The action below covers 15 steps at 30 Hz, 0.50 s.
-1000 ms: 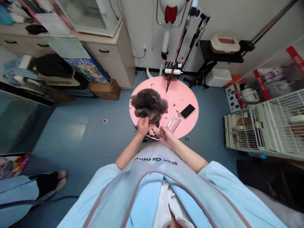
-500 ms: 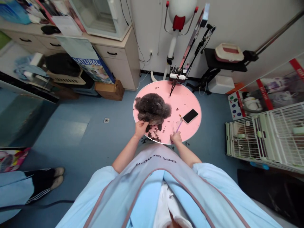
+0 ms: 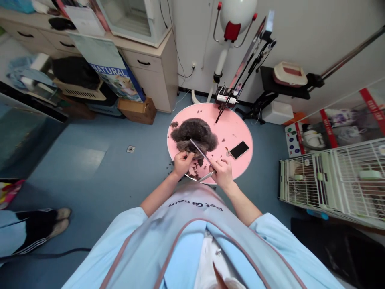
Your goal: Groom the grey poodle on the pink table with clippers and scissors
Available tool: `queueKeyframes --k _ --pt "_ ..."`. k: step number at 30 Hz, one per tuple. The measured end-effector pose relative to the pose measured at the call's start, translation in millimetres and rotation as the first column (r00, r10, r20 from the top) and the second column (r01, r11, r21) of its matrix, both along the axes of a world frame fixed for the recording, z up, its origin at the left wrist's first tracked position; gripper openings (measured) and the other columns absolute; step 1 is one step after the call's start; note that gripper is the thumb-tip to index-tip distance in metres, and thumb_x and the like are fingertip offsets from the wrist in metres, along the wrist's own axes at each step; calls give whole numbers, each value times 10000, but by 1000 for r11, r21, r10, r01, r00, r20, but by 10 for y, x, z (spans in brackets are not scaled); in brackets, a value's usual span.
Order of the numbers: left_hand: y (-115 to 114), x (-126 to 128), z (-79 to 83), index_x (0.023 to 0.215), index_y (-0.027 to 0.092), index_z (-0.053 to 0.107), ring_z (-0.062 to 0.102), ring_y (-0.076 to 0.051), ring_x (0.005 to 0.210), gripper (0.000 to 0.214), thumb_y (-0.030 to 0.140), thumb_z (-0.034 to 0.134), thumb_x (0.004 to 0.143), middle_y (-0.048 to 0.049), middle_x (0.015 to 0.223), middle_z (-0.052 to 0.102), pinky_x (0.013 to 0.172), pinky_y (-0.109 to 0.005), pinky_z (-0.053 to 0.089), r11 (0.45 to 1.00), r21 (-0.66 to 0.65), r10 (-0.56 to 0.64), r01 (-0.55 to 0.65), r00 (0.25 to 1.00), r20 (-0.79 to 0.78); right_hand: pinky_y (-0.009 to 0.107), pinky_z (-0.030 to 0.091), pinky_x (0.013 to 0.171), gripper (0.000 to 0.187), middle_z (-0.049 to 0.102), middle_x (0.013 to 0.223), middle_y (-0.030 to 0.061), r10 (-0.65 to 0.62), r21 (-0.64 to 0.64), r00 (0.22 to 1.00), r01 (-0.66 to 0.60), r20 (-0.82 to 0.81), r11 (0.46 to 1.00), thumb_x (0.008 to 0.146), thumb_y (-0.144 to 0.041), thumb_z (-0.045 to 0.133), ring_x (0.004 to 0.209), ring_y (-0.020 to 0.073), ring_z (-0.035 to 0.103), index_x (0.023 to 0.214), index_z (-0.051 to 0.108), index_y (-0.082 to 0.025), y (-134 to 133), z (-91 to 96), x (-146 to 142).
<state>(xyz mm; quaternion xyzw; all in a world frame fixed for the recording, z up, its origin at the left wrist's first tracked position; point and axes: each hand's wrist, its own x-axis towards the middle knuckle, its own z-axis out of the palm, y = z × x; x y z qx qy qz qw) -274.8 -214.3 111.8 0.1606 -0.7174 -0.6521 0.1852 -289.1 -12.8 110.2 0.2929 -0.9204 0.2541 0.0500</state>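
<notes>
A small dark curly-coated dog [image 3: 196, 135] stands on a round pink grooming table [image 3: 233, 129]. My left hand [image 3: 182, 162] is closed on the dog's fur at its near side, likely a leg. My right hand [image 3: 221, 171] is closed on a long thin comb [image 3: 201, 152] and a pair of scissors [image 3: 207, 176]. The comb slants up and left, its tip over the dog's coat. Clipped fur tufts lie on the table near my hands.
A black phone [image 3: 239, 149] lies on the table's right side. A grooming arm and dryer stand [image 3: 229, 48] rise behind it. White wire cages [image 3: 331, 176] stand at right, a cabinet [image 3: 144, 68] at back left. Another person's shoes [image 3: 45, 224] show at far left.
My right hand has lifted the comb and scissors off the table's right side and brought them left, over the dog. My left hand stays on the dog.
</notes>
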Motion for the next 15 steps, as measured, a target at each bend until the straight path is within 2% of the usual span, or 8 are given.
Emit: queueKeyframes --k 2,5,7,9,10,11,13,15 --pt "20 10 0 446 192 382 385 -100 496 444 407 655 722 19 462 393 504 -240 357 1000 13 -5 5 1000 -1 352 407 868 390 657 722 59 -92 11 996 92 -16 996 856 -195 468 693 163 578 1180 683 -161 74 -9 55" --pt "45 25 -24 451 193 376 347 -93 480 444 409 647 727 25 460 370 485 -238 326 1000 8 -4 4 1000 -1 337 432 819 407 663 720 71 -226 -46 974 225 -21 973 860 -177 435 688 170 586 1185 671 -111 152 -103 183" --pt "46 30 -72 457 190 378 331 -90 485 439 406 640 736 28 464 362 492 -238 313 1000 -10 -2 2 1000 3 344 441 851 398 654 707 65 -212 -76 977 214 27 974 857 -194 450 687 171 587 1173 679 -117 124 -197 245" --pt "25 28 -145 472 186 397 336 -91 504 424 408 636 743 28 479 375 509 -236 314 1000 -16 2 -2 1000 12 350 440 901 389 653 718 61 -179 -78 969 194 168 978 854 -222 472 722 177 599 1170 681 -138 44 -326 262" --pt "5 24 -187 483 185 405 340 -91 511 418 414 634 747 28 486 384 513 -235 313 1000 -5 13 -12 1000 19 343 442 912 396 667 757 68 -220 -68 934 248 281 966 861 -239 468 766 183 612 1189 668 -145 4 -404 253" --pt "-20 21 -229 491 187 405 343 -91 513 418 424 633 749 28 490 391 512 -234 311 1000 13 21 -22 999 30 332 451 907 412 683 814 80 -299 -39 864 342 405 939 875 -258 450 822 193 623 1222 641 -144 -23 -489 236" --pt "-81 15 -299 500 191 395 348 -90 507 435 451 636 752 30 491 401 508 -232 310 999 47 19 -22 998 52 300 478 845 448 702 915 113 -466 72 651 536 599 841 908 -295 394 909 212 634 1275 578 -116 -15 -663 194" --pt "-136 17 -334 498 192 390 356 -87 497 460 481 641 753 31 484 405 509 -233 313 999 53 0 -4 998 66 272 492 747 437 708 889 124 -544 180 480 614 688 769 922 -320 371 879 219 650 1228 583 -91 82 -814 157"
